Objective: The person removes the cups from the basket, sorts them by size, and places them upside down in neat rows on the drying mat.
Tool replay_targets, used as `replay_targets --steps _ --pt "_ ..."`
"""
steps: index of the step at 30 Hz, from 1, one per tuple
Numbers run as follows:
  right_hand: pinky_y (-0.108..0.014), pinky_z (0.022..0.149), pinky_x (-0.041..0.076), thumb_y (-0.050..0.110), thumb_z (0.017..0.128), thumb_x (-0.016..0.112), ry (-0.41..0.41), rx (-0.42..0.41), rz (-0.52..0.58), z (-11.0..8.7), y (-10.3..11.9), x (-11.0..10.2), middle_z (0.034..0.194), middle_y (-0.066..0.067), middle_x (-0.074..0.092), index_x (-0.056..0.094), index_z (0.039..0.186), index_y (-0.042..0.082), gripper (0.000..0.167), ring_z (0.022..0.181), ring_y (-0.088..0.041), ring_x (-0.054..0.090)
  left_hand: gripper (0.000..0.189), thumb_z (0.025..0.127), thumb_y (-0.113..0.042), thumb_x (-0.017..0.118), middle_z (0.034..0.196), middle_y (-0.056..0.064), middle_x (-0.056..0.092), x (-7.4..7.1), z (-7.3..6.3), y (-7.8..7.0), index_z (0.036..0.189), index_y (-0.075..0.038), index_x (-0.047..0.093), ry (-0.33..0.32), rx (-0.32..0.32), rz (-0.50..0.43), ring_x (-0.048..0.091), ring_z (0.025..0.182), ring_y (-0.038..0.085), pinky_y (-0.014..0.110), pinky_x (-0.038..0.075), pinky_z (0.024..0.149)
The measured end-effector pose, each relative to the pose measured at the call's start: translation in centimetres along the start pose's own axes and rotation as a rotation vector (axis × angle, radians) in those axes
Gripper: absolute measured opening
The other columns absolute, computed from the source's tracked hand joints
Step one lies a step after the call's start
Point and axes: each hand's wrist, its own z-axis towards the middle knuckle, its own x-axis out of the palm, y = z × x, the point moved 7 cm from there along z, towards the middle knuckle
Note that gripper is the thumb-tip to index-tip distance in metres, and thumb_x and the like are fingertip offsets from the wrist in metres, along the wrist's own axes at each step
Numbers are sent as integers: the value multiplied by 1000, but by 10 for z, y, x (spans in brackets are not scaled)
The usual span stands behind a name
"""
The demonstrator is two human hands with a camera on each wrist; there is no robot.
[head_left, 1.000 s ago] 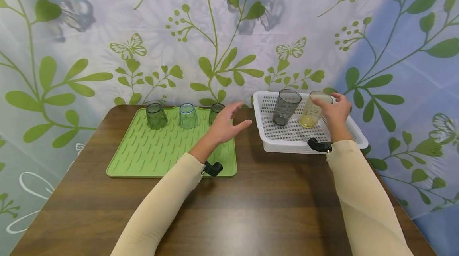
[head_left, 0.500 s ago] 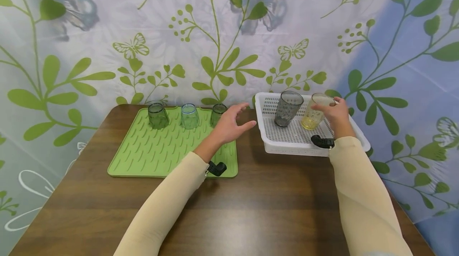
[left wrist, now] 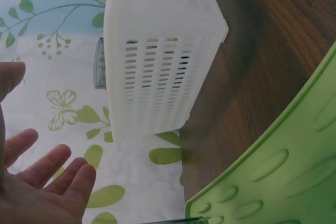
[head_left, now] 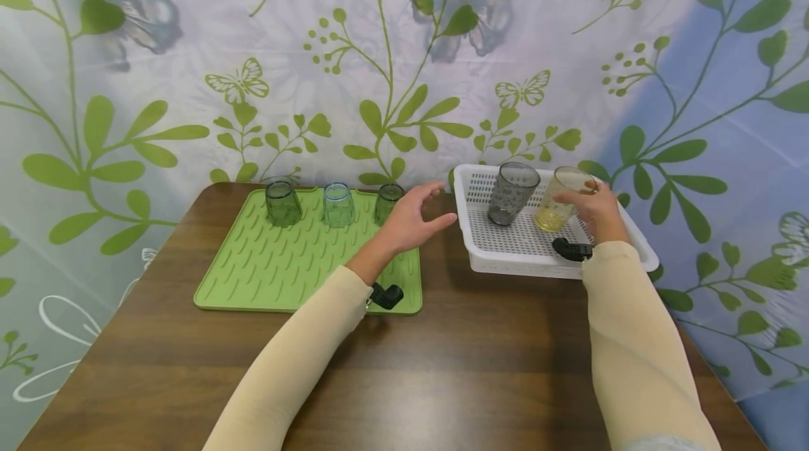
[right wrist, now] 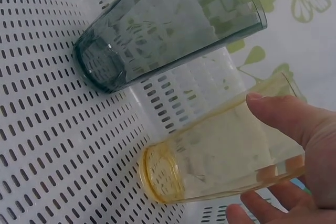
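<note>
In the white basket [head_left: 543, 265], my right hand [head_left: 597, 205] holds a clear yellow-tinted drinking glass [head_left: 548, 219], thumb on one side and fingers on the other, as the right wrist view shows. That glass [right wrist: 220, 156] stands with its base on the basket floor. A grey tinted glass [head_left: 510, 194] stands just left of it, untouched. My left hand [head_left: 411, 220] hovers over the right edge of a green drying mat [head_left: 303, 275], palm toward the basket, fingers spread and holding nothing. Behind it a dark green glass [head_left: 385, 204] is partly hidden.
Two more glasses stand along the mat's back edge: a dark green one [head_left: 283, 205] at left and a blue-rimmed one [head_left: 338, 206] in the middle. A brown wooden table [head_left: 404, 374] carries everything; a patterned curtain [head_left: 284, 86] hangs right behind it.
My right hand has come slightly lower around the yellow glass, its fingers closing on it. The left hand barely moves. The whole head view has drifted a little to the right.
</note>
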Motion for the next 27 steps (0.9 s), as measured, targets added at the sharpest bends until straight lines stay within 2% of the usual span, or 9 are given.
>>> replay_targets --steps 5,8,11,19,24,27 --pt "-55 126 28 40 86 83 -19 4 17 0 -2 -1 172 -12 17 19 162 17 102 156 -38 23 68 96 -36 72 146 11 56 0 1 0 155 -15 45 0 1 14 55 136 27 41 46 116" --pt "-56 125 28 40 85 83 -32 -4 20 -4 0 -3 172 -12 18 20 163 19 102 155 -38 24 68 96 -34 72 146 10 56 0 3 0 155 -15 45 2 9 12 55 136 26 40 46 116" --pt "-57 125 29 40 85 84 -34 -46 17 -10 7 -5 171 -13 19 17 165 18 106 155 -38 25 67 96 -34 72 145 11 56 -1 3 -1 155 -14 45 0 13 7 55 135 27 41 46 116" --pt "-53 120 37 43 82 86 -70 -164 -24 -22 26 -13 165 -17 27 21 164 17 109 150 -37 32 69 97 -36 72 147 11 55 -4 5 -1 156 -15 43 24 0 1 54 137 32 44 45 116" --pt "-49 114 42 38 82 88 -68 -258 -21 -36 41 -12 151 -8 38 26 162 17 103 143 -32 38 70 95 -37 73 148 11 55 -7 7 -1 156 -17 44 27 8 -21 53 139 33 48 44 117" --pt "-52 111 43 40 82 87 -59 -318 -50 -47 50 -12 148 -5 40 29 161 20 100 141 -33 39 71 94 -39 73 149 10 55 -9 6 0 156 -18 44 33 8 -27 54 138 32 48 44 117"
